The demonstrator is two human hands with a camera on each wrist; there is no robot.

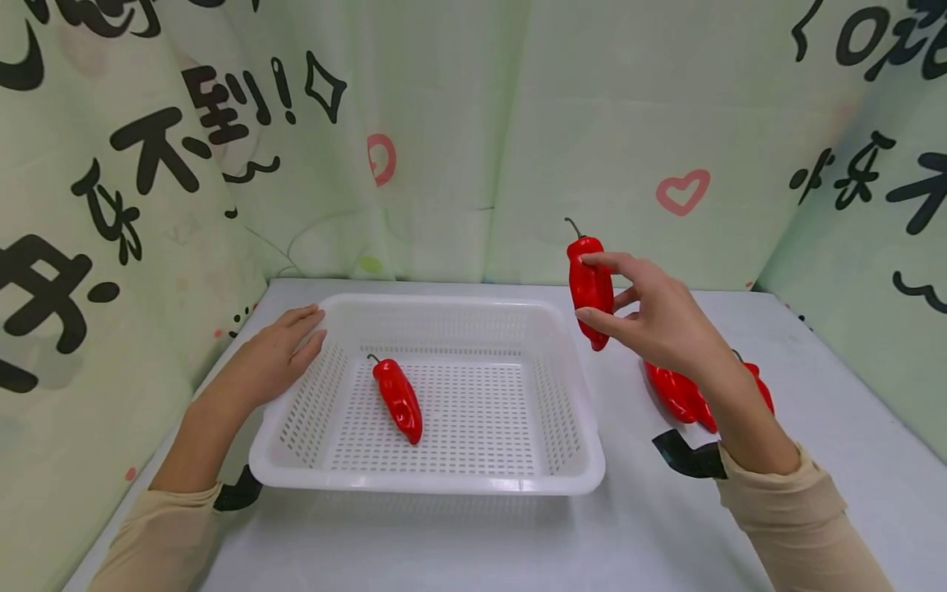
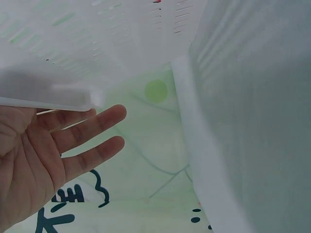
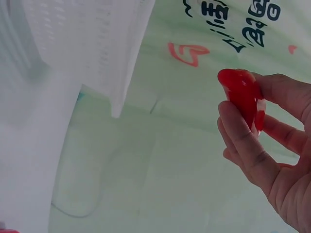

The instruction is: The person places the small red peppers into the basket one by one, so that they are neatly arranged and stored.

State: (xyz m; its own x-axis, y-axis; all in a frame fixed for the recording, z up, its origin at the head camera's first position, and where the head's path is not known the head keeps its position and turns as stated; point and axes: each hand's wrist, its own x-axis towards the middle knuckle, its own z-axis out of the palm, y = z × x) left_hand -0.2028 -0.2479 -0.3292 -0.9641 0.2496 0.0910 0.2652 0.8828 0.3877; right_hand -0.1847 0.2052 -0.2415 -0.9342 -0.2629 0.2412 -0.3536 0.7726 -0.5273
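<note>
A white plastic basket point(image 1: 444, 485) with slotted walls stands on the table, and one red pepper point(image 1: 398, 400) lies inside it. My left hand point(image 1: 277, 358) rests against the basket's left rim; in the left wrist view its fingers point(image 2: 92, 121) are extended under the rim. My right hand point(image 1: 658, 316) pinches another red pepper point(image 1: 589, 288) between thumb and fingers, stem upward, above the table just right of the basket. In the right wrist view this held pepper point(image 3: 240, 94) shows its rounded tip.
More red peppers point(image 1: 676, 395) lie on the white table point(image 1: 636, 526) to the right of the basket, partly hidden by my right forearm. A pale green curtain point(image 1: 459, 164) with black lettering and hearts encloses the back and sides.
</note>
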